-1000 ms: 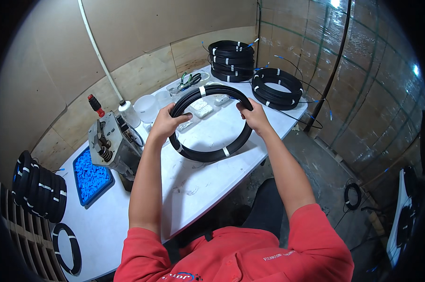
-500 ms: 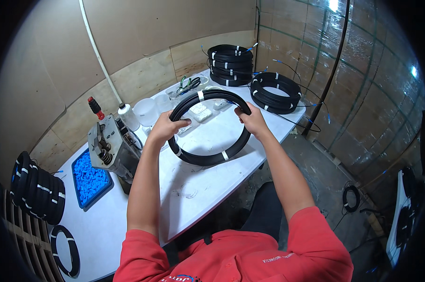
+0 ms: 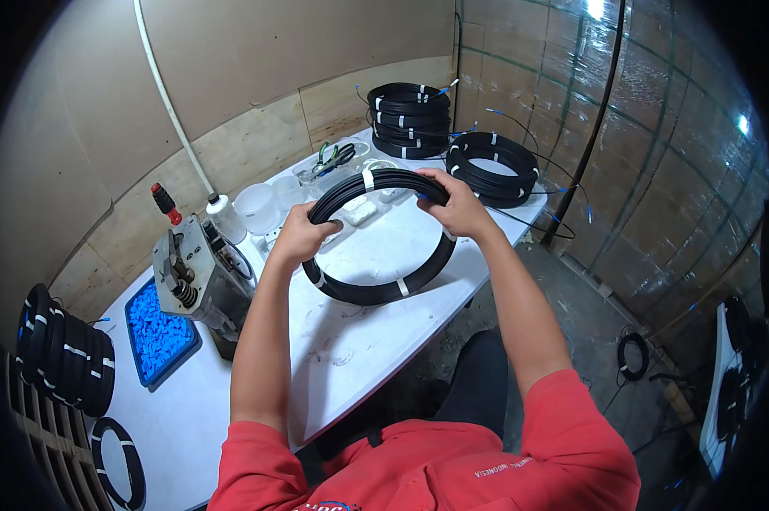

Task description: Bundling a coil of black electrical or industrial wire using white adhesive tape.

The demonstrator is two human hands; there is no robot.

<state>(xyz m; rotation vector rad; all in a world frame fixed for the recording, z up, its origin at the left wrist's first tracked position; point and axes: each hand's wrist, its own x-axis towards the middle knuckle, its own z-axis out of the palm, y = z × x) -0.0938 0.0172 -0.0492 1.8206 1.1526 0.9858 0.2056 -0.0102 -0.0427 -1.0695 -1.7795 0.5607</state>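
Between my two hands a coil of black cable, bound with several white tape bands, is held tilted over the white table. My left hand grips the coil's left side, thumb on the inner edge. On the upper right of the ring, my right hand is closed round the cable. A small bit of blue shows at its fingertips. The coil's lower part hangs close to the tabletop; whether it touches, I cannot tell.
A bench machine and a blue tray of small blue pieces stand left. Coil stacks are at the far right, right and left. A single coil lies near left. Tubs and a bottle stand behind.
My right hand has shifted along the ring toward its top, and the coil has turned slightly, its right tape band now showing below that hand. My left hand keeps its grip.
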